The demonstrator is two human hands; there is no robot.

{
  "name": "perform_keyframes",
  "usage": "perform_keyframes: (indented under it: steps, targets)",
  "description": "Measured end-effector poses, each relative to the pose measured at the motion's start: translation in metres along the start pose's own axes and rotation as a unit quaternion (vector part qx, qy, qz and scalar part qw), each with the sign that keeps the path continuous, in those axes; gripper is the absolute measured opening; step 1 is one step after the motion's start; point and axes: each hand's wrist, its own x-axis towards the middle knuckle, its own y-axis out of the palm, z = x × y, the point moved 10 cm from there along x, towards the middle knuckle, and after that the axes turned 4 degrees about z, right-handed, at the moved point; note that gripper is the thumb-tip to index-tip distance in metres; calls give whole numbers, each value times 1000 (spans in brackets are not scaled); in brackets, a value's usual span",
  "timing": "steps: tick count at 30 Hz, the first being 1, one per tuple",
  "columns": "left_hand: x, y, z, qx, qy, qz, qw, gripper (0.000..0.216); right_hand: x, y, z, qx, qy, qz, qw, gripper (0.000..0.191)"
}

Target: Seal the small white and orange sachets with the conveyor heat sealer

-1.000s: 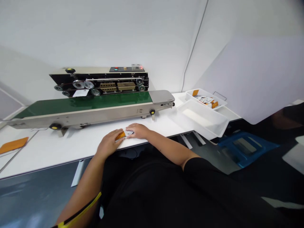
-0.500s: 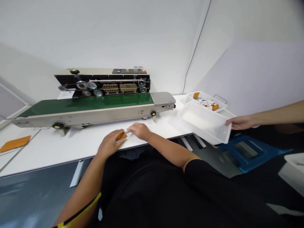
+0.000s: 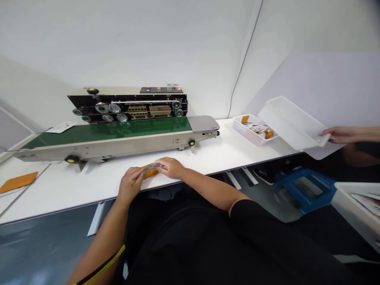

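Note:
My left hand (image 3: 130, 185) and my right hand (image 3: 172, 168) are both closed on an orange pouch (image 3: 151, 173) with a grey, silvery edge. The left grips its left end, the right its right end, fingers pinched along the top. They hold it low over the white table (image 3: 109, 178) near the front edge. Just behind my hands stands a band sealer (image 3: 127, 105) with a green conveyor belt (image 3: 136, 128). A flat white packet (image 3: 61, 127) lies at the belt's left part.
At the right, another person's hand (image 3: 341, 134) holds a tilted white bin (image 3: 293, 118). A white bin (image 3: 255, 139) of orange and white packets sits on the table. An orange pouch (image 3: 18, 182) lies at far left. Below right are a blue stool (image 3: 308, 190) and another white bin (image 3: 353, 211).
My hands have turned the pouch so more of it shows. The other person's bin has moved up and right. The white packet has travelled left along the belt out of the sealer.

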Motion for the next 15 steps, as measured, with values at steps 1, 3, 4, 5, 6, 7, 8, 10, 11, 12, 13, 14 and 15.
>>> perform_keyframes:
  steps: [1,3,4,5,6,7,8,10,11,12,13,14,15]
  targets:
    - [0,-1,-1,-4,0,-3,1000,39,0,1,-3,3,9,9,1000,30]
    - [0,-2,-2,-7,-1,-5,1000,39,0,1,-7,9,22,19,1000,29]
    - [0,-2,-1,-6,-7,-7,1000,38,0,-2,-7,15,25,18,999,27]
    - [0,-2,0,-3,-15,-10,1000,37,0,-7,-7,23,29,11,999,26]
    - [0,-3,3,-2,-25,-12,1000,37,0,-16,-8,36,36,-2,999,26]
    - [-1,-2,5,-3,-37,-13,999,36,0,-28,-10,55,48,-22,997,26]
    - [-1,-2,7,-4,-47,-12,999,36,-1,-44,-14,82,62,-49,993,27]
    - [-2,-1,10,-10,-63,-10,998,36,-1,-87,-28,154,93,-126,976,30]
    - [-2,0,10,-13,-66,-8,998,36,-3,-113,-37,190,107,-175,960,31]
    - [-2,0,10,-15,-67,-9,998,36,-4,-140,-48,221,120,-229,940,31]
    - [-2,0,9,-16,-67,-9,998,36,-7,-168,-61,243,135,-285,918,31]
    - [-1,-1,9,-18,-66,-9,998,36,-10,-193,-74,256,154,-336,893,30]
    - [-1,-1,9,-18,-65,-10,998,36,-12,-213,-88,267,177,-376,870,27]
